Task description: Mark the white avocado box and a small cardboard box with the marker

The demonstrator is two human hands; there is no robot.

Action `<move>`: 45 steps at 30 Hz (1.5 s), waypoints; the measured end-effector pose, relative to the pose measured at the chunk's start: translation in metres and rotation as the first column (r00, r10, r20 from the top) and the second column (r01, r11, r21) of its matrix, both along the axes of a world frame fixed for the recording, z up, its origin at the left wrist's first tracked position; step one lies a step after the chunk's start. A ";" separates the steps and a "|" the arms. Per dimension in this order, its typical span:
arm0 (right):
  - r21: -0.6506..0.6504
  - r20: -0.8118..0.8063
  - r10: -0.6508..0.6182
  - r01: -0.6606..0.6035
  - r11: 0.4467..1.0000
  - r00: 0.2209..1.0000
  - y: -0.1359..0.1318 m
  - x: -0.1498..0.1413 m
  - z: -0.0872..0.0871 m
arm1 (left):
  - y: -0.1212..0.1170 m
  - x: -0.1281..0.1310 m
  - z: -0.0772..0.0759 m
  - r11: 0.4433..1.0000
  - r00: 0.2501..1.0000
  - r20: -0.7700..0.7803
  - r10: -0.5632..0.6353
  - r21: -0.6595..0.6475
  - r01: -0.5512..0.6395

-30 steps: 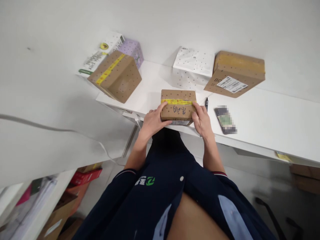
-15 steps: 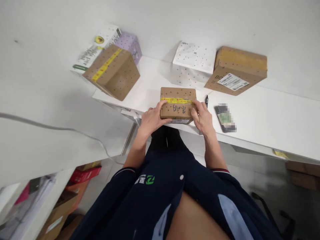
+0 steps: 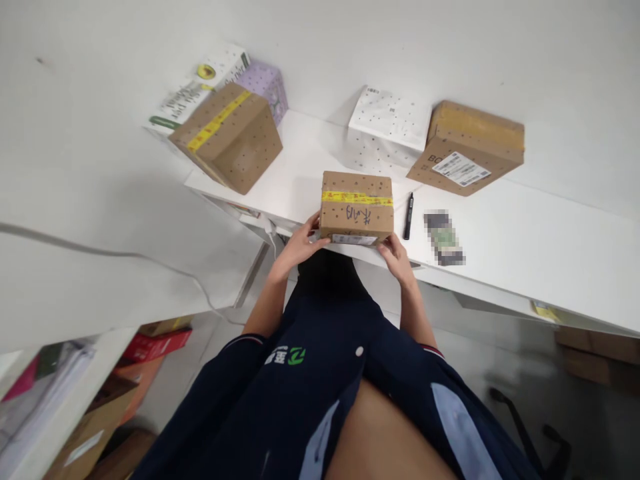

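Note:
A small brown cardboard box (image 3: pixel 356 207) with a yellow tape strip and handwriting on top sits at the near edge of the white table (image 3: pixel 525 240). My left hand (image 3: pixel 300 245) touches its lower left corner from below and the side. My right hand (image 3: pixel 395 257) touches its lower right corner. Both hands press against the box's near face, fingers on the bottom edge. A white label shows on that near face.
A black pen (image 3: pixel 408 216) lies right of the box, then a dark phone (image 3: pixel 443 238). Farther back are a white spotted parcel (image 3: pixel 387 127), a brown box with a label (image 3: pixel 467 148), a taped brown box (image 3: pixel 227 137), and a purple box (image 3: pixel 263 87). Shelves with boxes (image 3: pixel 75 407) stand lower left.
My hands slid off the top and sides of the box down to its near bottom corners. The box now shows its near face with the label.

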State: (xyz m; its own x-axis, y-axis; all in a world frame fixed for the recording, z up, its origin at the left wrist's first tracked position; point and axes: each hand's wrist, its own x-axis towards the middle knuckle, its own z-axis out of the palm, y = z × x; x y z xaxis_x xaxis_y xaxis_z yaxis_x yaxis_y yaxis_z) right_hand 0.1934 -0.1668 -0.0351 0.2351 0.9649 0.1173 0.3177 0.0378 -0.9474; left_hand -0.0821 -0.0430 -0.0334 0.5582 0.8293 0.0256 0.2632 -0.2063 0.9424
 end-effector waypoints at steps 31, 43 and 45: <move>0.118 0.121 -0.349 0.336 0.935 0.929 0.009 -0.026 0.030 | -0.004 0.018 0.028 0.985 0.989 0.017 0.146 0.094 -0.147; -0.121 -0.494 -0.337 0.321 0.939 0.801 0.019 -0.030 0.014 | -0.032 0.027 0.060 0.836 0.985 0.016 0.171 0.527 -0.153; -0.176 -0.552 -0.352 0.307 0.935 0.756 0.024 -0.037 0.009 | -0.036 0.030 0.071 0.753 0.974 0.007 0.225 0.634 -0.178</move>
State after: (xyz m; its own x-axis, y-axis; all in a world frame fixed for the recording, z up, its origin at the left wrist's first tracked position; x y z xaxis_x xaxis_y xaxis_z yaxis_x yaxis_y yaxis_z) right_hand 0.1560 -0.1423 -0.0260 0.5418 0.8154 -0.2040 -0.2964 -0.0418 -0.9542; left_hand -0.0521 -0.0788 0.0374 0.3998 0.7338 0.5493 0.4230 -0.6793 0.5997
